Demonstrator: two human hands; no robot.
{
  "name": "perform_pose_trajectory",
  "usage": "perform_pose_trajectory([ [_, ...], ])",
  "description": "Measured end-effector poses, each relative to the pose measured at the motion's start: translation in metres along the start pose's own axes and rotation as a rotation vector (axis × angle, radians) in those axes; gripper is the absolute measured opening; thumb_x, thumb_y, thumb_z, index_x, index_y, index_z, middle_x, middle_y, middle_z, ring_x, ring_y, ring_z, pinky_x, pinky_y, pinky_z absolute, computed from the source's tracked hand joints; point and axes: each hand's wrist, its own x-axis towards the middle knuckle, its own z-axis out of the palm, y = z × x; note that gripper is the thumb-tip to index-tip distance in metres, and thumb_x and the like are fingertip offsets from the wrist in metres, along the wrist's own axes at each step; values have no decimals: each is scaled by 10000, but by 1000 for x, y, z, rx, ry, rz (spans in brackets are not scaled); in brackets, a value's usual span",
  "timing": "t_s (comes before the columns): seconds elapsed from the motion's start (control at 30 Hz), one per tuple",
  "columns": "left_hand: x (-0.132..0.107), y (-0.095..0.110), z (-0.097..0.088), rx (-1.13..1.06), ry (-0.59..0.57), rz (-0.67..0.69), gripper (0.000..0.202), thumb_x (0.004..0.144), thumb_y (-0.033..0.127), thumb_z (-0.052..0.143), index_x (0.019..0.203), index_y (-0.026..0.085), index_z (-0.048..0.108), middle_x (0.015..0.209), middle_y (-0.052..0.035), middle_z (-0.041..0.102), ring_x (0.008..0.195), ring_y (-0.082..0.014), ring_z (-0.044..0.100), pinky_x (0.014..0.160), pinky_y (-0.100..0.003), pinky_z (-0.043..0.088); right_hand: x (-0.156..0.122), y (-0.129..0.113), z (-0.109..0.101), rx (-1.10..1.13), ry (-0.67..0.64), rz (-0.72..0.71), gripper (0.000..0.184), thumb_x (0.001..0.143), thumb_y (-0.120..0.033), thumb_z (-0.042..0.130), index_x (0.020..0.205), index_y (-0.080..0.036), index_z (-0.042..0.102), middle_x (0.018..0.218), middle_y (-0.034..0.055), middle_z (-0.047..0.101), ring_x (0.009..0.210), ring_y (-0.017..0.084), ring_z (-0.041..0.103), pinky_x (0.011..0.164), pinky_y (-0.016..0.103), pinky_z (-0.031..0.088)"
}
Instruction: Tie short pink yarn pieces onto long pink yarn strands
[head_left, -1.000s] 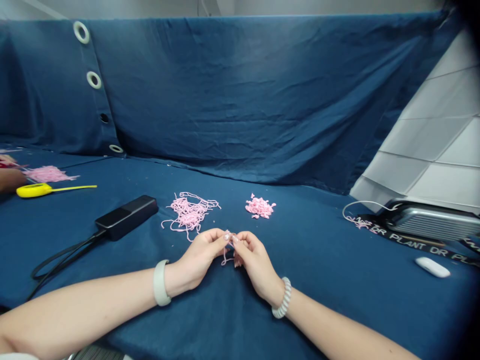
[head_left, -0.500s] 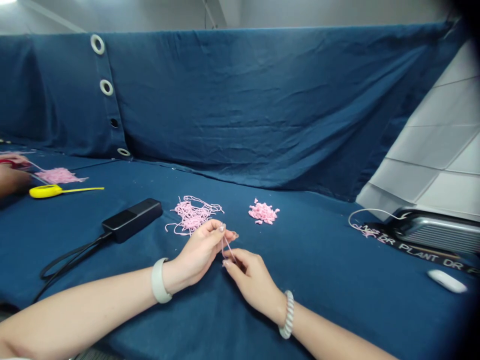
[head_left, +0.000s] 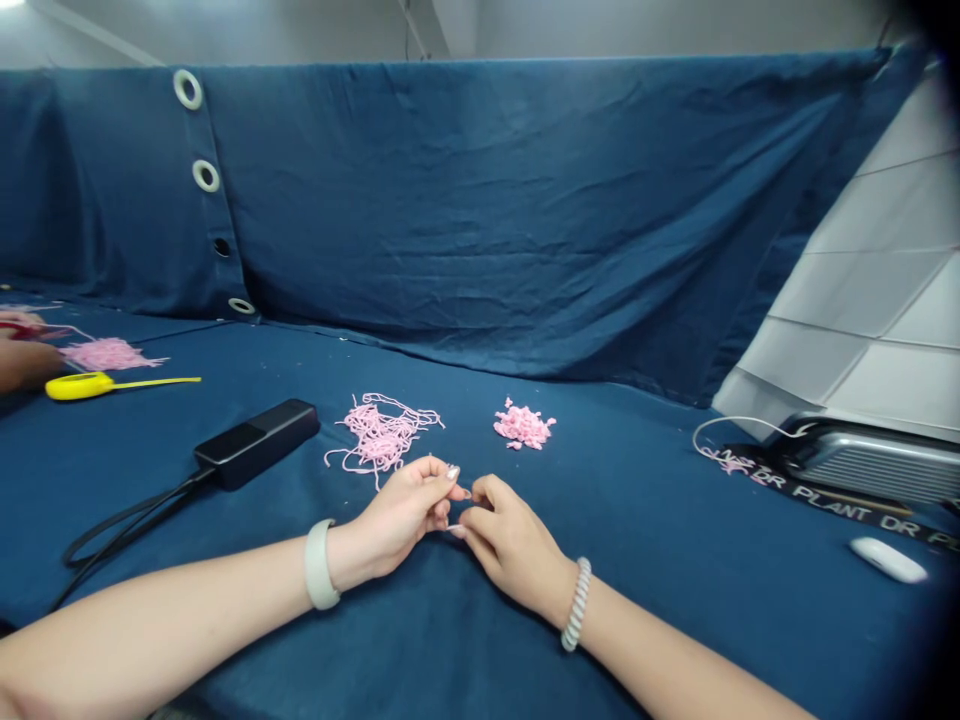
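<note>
My left hand (head_left: 409,510) and my right hand (head_left: 504,540) meet fingertip to fingertip low over the blue cloth (head_left: 645,560), both pinched on a short pink string that is mostly hidden between the fingers. A loose heap of long pink strings (head_left: 381,434) lies just beyond my left hand. A small pile of knotted pink pieces (head_left: 523,426) lies beyond my right hand. My left wrist has a pale band and my right wrist a white coil bracelet.
A black power bank (head_left: 255,442) with a cable lies at the left. Farther left are a yellow tape measure (head_left: 75,385), more pink strings (head_left: 105,353) and another person's hand (head_left: 19,360). A silver device (head_left: 874,462), a lanyard and a white case (head_left: 889,560) lie at the right.
My hands drew a pink string taut between them half a second ago and have now come back together, lower over the cloth. The camera tilted slightly.
</note>
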Motion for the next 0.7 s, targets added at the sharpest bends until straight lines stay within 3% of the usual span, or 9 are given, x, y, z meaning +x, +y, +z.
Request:
perform_pose_trajectory([
  [0.13,1,-6,-1,23,-12,-29,253,761,340,655,760,149,490,703,14,598,485,-27,422,503,-185,356,0,-2,1,11,66,-50,173,892,-214,480,811,-162,624,962,94,530,889,183,484,792,334,419],
  [0.27,0,-7,-1,65,-24,-35,281,764,375,645,762,145,484,673,19,582,472,-26,407,484,-186,324,1,-2,-2,78,133,-10,101,855,-219,550,797,-185,626,954,74,549,921,202,486,815,375,386],
  [0.43,2,-12,-2,121,-35,6,269,771,365,632,776,139,488,661,9,597,460,-31,393,463,-192,300,1,1,-5,437,212,161,83,794,-198,588,758,-174,517,815,30,545,777,161,514,731,317,412],
  [0.5,2,-13,-1,129,-59,27,261,764,345,638,792,137,484,697,-7,620,470,-32,403,463,-193,301,2,5,-4,556,254,254,41,823,-216,549,828,-179,533,806,24,547,758,155,521,710,300,424],
  [0.6,0,-15,0,144,-96,40,279,757,340,642,808,147,449,679,-10,633,457,-32,403,458,-194,287,2,9,-1,690,235,340,207,862,-274,508,1045,-200,571,876,33,561,799,157,537,742,297,437],
  [0.7,-2,-16,1,140,-119,52,339,748,353,654,837,176,378,643,9,632,453,-36,413,457,-192,275,4,10,0,788,132,338,268,879,-324,485,1091,-210,603,956,50,556,846,157,542,757,290,439],
])
